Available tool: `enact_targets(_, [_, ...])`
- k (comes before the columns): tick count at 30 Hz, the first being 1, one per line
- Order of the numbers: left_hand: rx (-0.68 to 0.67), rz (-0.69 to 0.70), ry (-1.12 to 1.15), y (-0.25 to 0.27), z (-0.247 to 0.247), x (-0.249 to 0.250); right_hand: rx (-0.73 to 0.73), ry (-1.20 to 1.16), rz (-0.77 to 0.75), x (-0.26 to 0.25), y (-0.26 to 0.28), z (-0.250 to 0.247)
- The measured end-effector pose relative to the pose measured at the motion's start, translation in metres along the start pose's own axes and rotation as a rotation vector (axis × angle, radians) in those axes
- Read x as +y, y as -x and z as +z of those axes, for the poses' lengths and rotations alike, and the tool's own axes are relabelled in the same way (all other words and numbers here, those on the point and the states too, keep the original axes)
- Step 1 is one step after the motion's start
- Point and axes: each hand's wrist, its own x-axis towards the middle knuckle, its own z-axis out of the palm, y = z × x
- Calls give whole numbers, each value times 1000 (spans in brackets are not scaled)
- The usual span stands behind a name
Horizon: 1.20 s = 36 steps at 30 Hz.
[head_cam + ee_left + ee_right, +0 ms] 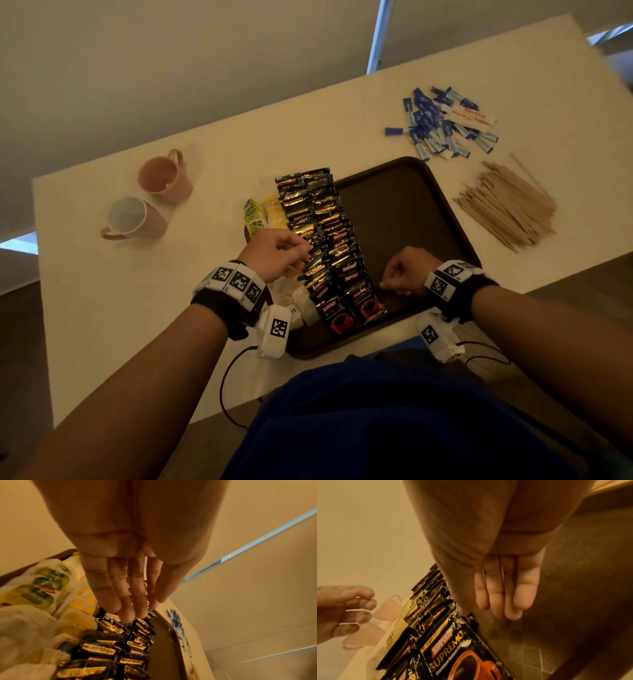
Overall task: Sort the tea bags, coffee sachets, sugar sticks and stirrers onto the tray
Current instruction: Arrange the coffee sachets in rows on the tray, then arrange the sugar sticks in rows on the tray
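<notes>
Left hand [279, 253] fingers relaxed, touching coffee sachets [322, 240] in 2 rows along tray [404, 205] left edge, right hand [407, 272] curled, empty, on tray near edge

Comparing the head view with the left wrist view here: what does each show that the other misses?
Only the head view shows the wooden stirrers lying off the tray, the two pink mugs, and the right hand curled over the bare tray floor. Only the left wrist view shows the left hand's fingers from the palm side, extended down onto the coffee sachets. Both show the tea bags, tray and blue sugar sticks.
</notes>
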Motion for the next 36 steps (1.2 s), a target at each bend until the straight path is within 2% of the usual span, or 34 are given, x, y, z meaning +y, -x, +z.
enact_targets(6, [-4,62,19,-11,14,22,132,10,-12,-3,17,-17])
enact_targets(13, [9,107,35,-29,35,56,255,11,-139,-19,16,-54])
enact_targets(21, [46,33,19,-73,78,111,347,-102,-252,6,-6,-127])
enact_targets(29, [224,-112,203,-135,153,172,433,-192,-289,58,-41,-213])
enact_targets(32, [270,-148,281,-148,172,183,474,-103,-258,70,-55,-239])
enact_targets(36, [306,-183,335,-156,183,190,448,188,-149,71,-86,-261])
